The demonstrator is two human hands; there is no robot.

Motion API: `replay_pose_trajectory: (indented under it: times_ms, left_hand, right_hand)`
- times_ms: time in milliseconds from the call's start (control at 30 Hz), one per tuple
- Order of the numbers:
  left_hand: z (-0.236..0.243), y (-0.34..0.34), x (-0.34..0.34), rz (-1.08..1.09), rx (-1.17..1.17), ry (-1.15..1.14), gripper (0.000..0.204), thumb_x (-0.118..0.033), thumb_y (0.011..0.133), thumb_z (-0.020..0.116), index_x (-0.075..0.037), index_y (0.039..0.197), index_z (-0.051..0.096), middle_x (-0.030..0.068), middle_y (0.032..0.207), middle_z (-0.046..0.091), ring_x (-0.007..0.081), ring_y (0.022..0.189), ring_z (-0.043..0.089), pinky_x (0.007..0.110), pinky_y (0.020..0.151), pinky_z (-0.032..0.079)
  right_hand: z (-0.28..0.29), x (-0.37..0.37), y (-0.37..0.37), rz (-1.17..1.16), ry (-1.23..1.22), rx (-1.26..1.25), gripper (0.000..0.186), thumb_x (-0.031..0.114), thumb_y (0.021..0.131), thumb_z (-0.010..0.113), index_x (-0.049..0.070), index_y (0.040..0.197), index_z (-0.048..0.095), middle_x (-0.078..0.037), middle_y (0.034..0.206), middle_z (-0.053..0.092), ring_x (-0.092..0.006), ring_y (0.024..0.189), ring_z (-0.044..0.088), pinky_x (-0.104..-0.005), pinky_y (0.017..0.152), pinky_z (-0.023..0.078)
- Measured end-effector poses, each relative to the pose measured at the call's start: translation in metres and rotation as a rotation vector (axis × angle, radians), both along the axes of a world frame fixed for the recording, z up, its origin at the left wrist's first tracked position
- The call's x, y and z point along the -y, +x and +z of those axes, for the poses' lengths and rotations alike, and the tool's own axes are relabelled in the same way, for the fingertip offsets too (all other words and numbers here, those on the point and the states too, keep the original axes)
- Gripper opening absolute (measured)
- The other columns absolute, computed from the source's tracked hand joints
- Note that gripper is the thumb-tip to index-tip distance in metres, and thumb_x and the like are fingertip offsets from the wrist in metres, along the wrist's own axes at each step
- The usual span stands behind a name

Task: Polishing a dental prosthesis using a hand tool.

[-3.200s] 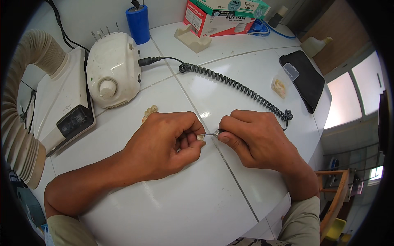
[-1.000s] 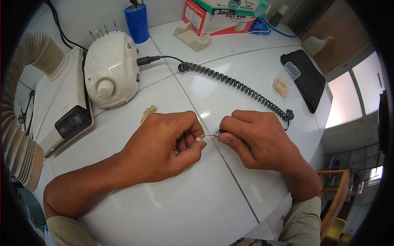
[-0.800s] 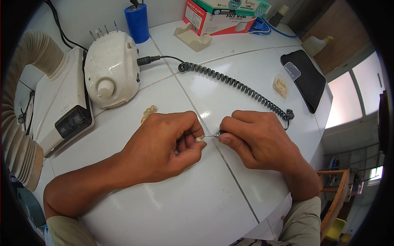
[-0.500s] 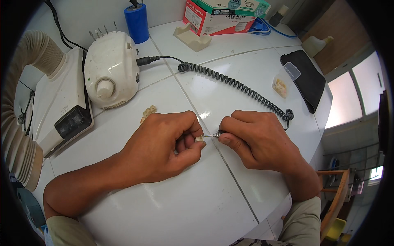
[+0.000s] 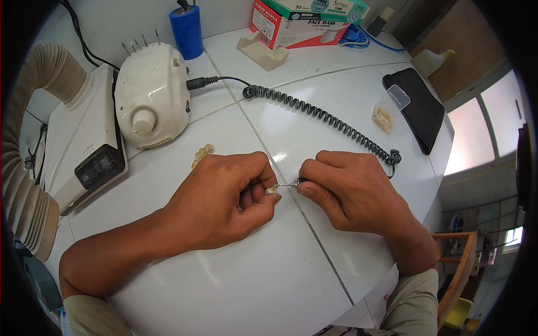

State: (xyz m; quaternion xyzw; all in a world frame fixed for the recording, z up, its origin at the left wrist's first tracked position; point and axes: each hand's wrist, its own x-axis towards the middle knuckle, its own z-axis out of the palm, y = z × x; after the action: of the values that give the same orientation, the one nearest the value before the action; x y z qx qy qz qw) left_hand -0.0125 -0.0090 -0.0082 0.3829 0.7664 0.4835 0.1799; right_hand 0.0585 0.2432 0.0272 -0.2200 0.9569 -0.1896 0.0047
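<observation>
Between the thumb and fingertips of my left hand (image 5: 230, 196) is a small off-white dental crown (image 5: 272, 190), partly covered by the fingers. My right hand (image 5: 350, 190) is closed round a rotary handpiece (image 5: 295, 183), whose metal collar and thin bur point left and meet the crown. Most of the handpiece body is hidden in the fingers. Beyond my left hand lies a dental model piece (image 5: 203, 151), tooth-shaped and cream coloured, partly hidden by the knuckles. A black coiled cord (image 5: 325, 116) runs from the white control unit (image 5: 151, 98) toward my right hand.
At the left stands a white dust extractor (image 5: 84, 129) with a ribbed hose (image 5: 17, 140). A blue cup (image 5: 186, 33), a beige handpiece rest (image 5: 262, 51) and mask boxes (image 5: 302, 31) are at the back. Right lie a small clear box (image 5: 384, 119) and a black pouch (image 5: 417, 106).
</observation>
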Motion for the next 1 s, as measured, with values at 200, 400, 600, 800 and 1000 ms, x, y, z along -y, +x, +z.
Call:
replay_pose_trajectory:
  times_ms: [200, 400, 600, 800, 1000]
  left_hand:
    - [0.0013, 0.0006, -0.0002, 0.007, 0.008, -0.006, 0.014, -0.009, 0.094, 0.080, -0.001, 0.095, 0.068, 0.0009, 0.074, 0.067, 0.0060, 0.062, 0.062, 0.025, 0.055, 0.048]
    - [0.0003, 0.0002, 0.0000, 0.002, -0.016, -0.003, 0.015, -0.010, 0.094, 0.080, -0.001, 0.095, 0.068, 0.0010, 0.073, 0.067, 0.0061, 0.063, 0.062, 0.025, 0.055, 0.048]
    - [0.0014, 0.0002, 0.0002, 0.003, -0.001, -0.013, 0.015, -0.010, 0.094, 0.080, -0.001, 0.096, 0.068, 0.0010, 0.075, 0.068, 0.0059, 0.064, 0.063, 0.025, 0.055, 0.048]
    - [-0.0001, 0.0008, 0.0005, 0.007, 0.001, -0.006, 0.014, -0.009, 0.094, 0.080, -0.001, 0.097, 0.069, 0.0007, 0.076, 0.068, 0.0053, 0.064, 0.062, 0.025, 0.055, 0.048]
    - [0.0008, 0.0011, 0.0006, -0.004, -0.001, -0.004, 0.014, -0.008, 0.094, 0.080, -0.001, 0.099, 0.070, 0.0011, 0.078, 0.069, 0.0053, 0.065, 0.063, 0.025, 0.056, 0.048]
  right_hand:
    - [0.0006, 0.0002, -0.0005, 0.003, 0.009, 0.007, 0.023, 0.030, 0.109, 0.069, 0.010, 0.100, 0.071, -0.006, 0.073, 0.060, -0.0293, 0.066, 0.063, -0.0442, 0.059, 0.048]
    - [0.0014, -0.0002, -0.0005, 0.008, 0.007, 0.013, 0.023, 0.030, 0.109, 0.069, 0.009, 0.099, 0.071, -0.007, 0.073, 0.060, -0.0294, 0.066, 0.064, -0.0444, 0.058, 0.048]
    - [0.0013, -0.0012, -0.0003, 0.013, -0.002, 0.004, 0.022, 0.030, 0.109, 0.070, 0.010, 0.100, 0.071, -0.007, 0.073, 0.061, -0.0295, 0.066, 0.064, -0.0444, 0.058, 0.048]
    - [0.0013, -0.0010, -0.0007, 0.005, 0.007, 0.009, 0.022, 0.030, 0.109, 0.070, 0.010, 0.100, 0.071, -0.006, 0.073, 0.060, -0.0291, 0.066, 0.064, -0.0444, 0.058, 0.047]
    - [0.0008, -0.0004, -0.0002, 0.000, 0.014, 0.001, 0.022, 0.030, 0.109, 0.070, 0.010, 0.100, 0.071, -0.006, 0.073, 0.060, -0.0287, 0.065, 0.064, -0.0440, 0.058, 0.047]
